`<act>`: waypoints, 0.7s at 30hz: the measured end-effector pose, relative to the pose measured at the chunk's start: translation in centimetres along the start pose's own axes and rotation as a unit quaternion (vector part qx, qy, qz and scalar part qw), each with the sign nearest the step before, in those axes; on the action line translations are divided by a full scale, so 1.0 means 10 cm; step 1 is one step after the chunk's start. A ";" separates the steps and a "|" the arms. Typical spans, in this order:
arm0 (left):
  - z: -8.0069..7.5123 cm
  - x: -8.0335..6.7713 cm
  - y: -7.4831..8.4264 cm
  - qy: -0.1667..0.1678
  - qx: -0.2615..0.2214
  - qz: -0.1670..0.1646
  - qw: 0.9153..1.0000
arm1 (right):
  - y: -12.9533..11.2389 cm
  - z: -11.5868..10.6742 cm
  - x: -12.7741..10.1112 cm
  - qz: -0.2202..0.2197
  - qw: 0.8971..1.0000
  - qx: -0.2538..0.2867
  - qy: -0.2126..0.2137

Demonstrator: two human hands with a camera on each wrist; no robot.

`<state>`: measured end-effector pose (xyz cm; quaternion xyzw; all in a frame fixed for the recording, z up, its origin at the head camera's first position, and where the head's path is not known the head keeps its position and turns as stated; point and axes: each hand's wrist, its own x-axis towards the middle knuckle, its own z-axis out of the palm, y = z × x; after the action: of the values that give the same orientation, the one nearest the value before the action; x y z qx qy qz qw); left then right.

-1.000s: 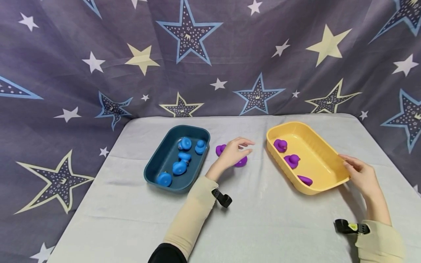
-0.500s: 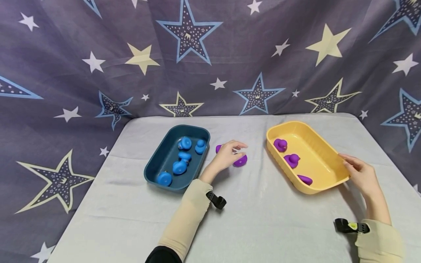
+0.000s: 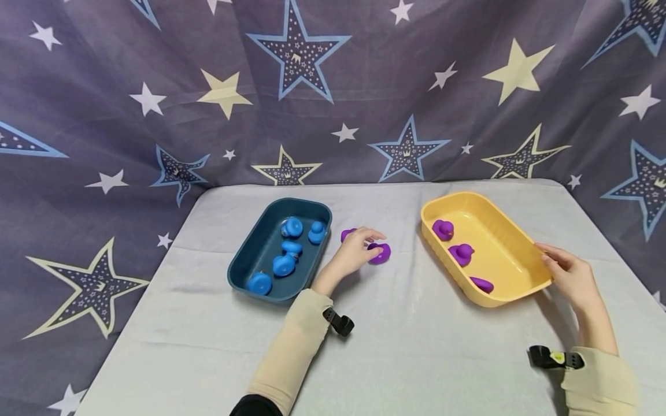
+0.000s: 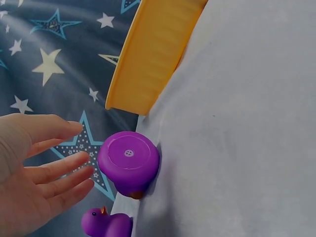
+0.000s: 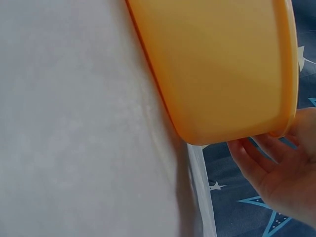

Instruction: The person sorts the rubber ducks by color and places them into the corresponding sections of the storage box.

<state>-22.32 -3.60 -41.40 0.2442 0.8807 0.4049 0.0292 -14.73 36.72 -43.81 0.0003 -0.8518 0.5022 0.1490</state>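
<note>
My left hand (image 3: pixel 352 253) hovers over the table with fingers spread and slightly bent, holding nothing. Just beyond its fingertips, a purple rubber duck (image 4: pixel 129 155) lies tipped over, its round base showing; a gap separates them in the left wrist view. A second purple rubber duck (image 4: pixel 111 224) is partly covered by the hand in the head view. At the right, my right hand (image 3: pixel 574 283) grips the near right corner of a yellow tray (image 3: pixel 512 248) between thumb and fingers. Inside that tray, along its left side, are purple ducks (image 3: pixel 461 254).
Left of my left hand stands a dark teal tray (image 3: pixel 244 254) holding several blue rubber ducks (image 3: pixel 284 265). A pale cloth covers the table (image 3: pixel 416 358). Behind it hangs a star-patterned curtain (image 3: pixel 364 75).
My left hand has drawn back left and slightly lower, uncovering more of the tipped duck and covering part of the other one. The right hand and both trays look unmoved.
</note>
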 end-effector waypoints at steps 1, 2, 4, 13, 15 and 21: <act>0.00 -0.01 0.00 0.001 0.001 0.000 1.000 | 0.03 0.00 0.00 -0.001 1.000 -0.003 0.000; 0.01 -0.01 -0.01 0.002 0.002 0.000 1.000 | 0.06 0.00 0.01 0.002 1.000 -0.006 0.003; 0.01 -0.02 -0.02 0.004 0.002 0.001 1.000 | 0.15 0.00 0.02 0.003 1.000 -0.012 0.004; 0.04 -0.04 -0.07 0.010 0.006 -0.008 1.000 | 0.28 -0.01 0.05 0.004 1.000 -0.012 0.004; 0.05 -0.04 -0.09 0.009 0.003 -0.016 1.000 | 0.27 0.00 0.06 0.011 1.000 -0.016 0.009; 0.07 -0.04 -0.12 0.008 0.005 -0.031 0.999 | 0.40 0.00 0.09 0.004 1.000 -0.023 0.011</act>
<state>-22.31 -3.94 -42.79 0.2138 0.8901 0.4012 0.0332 -16.16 38.80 -47.00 -0.0115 -0.8615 0.4829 0.1562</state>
